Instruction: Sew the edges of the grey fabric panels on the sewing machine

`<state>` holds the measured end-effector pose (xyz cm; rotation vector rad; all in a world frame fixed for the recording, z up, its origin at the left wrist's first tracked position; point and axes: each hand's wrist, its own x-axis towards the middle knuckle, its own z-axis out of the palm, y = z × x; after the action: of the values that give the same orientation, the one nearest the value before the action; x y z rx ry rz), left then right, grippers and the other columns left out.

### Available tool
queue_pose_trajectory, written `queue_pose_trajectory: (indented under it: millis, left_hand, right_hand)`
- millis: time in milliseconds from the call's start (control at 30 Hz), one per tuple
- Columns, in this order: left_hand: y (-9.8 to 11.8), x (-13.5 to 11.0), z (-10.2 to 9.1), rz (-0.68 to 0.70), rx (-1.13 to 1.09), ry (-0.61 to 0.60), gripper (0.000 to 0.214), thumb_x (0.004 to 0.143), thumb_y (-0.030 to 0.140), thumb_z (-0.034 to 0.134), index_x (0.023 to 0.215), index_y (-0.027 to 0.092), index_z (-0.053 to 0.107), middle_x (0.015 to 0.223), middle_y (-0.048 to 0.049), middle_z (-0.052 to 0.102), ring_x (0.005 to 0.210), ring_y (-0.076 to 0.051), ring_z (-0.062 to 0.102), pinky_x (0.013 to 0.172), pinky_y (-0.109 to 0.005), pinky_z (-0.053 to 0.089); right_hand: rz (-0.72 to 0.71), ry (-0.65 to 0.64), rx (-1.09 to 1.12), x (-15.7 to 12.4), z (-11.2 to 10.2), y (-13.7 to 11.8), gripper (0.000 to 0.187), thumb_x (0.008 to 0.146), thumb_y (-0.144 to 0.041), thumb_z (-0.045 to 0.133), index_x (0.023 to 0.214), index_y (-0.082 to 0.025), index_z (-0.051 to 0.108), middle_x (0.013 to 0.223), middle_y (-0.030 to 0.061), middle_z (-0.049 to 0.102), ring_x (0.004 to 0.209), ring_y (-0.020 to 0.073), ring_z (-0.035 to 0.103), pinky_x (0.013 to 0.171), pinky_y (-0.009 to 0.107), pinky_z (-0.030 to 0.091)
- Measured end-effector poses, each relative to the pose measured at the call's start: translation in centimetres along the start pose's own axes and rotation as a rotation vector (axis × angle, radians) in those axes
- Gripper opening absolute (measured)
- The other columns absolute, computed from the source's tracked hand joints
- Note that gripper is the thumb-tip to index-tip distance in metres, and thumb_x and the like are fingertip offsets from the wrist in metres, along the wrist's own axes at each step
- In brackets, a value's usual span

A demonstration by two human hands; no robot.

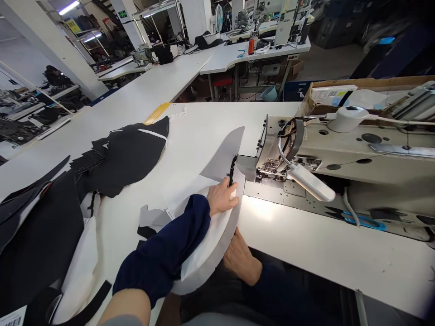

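My left hand (222, 197), in a dark blue sleeve, lies flat with fingers stretched on a curved white fabric piece (210, 246) beside the sewing machine (340, 158). A black strip (232, 170) runs along the piece's edge toward the needle area. Under the near edge of the same white piece, at the table's front, sits my right hand (242, 260); its fingers are hidden beneath the fabric.
A stack of black cut pieces (125, 156) lies to the left on the white table (306, 244). More black fabric (37, 235) sits at the near left. The machine's lamp (311, 181) points down. A cardboard box (340, 93) stands behind the machine.
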<state>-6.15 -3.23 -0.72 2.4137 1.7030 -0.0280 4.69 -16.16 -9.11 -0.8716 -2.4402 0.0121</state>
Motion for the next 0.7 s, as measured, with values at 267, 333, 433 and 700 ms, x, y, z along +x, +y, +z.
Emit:
queue_pose_trajectory:
  millis: [267,333,433,700]
  left_hand:
    - [1.5,0.8,-0.1,0.073,0.044,-0.009,0.047,0.086,0.048,0.046,0.129,0.029,0.045,0.113,-0.0058,0.046,0.077,-0.019,0.058,0.063,-0.03,0.046]
    - [2.4,1.3,0.0,0.087,0.043,-0.009,0.046,0.086,0.047,0.046,0.129,0.029,0.045,0.113,-0.0063,0.045,0.079,-0.019,0.058,0.065,-0.031,0.046]
    - [3.6,2.1,0.1,0.099,0.044,-0.006,0.044,0.086,0.047,0.046,0.127,0.029,0.047,0.113,-0.0063,0.045,0.08,-0.02,0.058,0.066,-0.031,0.047]
    - [4.5,2.7,0.3,0.102,0.056,0.001,0.047,0.086,0.048,0.046,0.129,0.03,0.046,0.113,-0.0064,0.045,0.08,-0.021,0.059,0.065,-0.032,0.047]
  right_hand:
    - [0.018,-0.021,-0.016,-0.7,-0.5,0.9,0.022,0.078,-0.009,0.046,0.086,-0.016,0.065,0.078,0.0067,0.064,0.083,0.0251,0.054,0.097,0.054,0.034]
    - [0.019,-0.006,-0.008,-0.9,-1.2,1.4,0.025,0.078,-0.009,0.045,0.089,-0.017,0.066,0.082,0.0071,0.066,0.085,0.0259,0.054,0.097,0.054,0.034]
    - [0.015,-0.034,-0.015,-1.3,-2.2,2.3,0.029,0.079,-0.008,0.041,0.091,-0.017,0.067,0.085,0.0077,0.066,0.085,0.026,0.054,0.096,0.054,0.034]
    - [0.003,-0.071,-0.025,-1.7,-3.3,3.3,0.033,0.079,-0.008,0.041,0.098,-0.018,0.066,0.093,0.0085,0.067,0.095,0.0274,0.054,0.096,0.053,0.036]
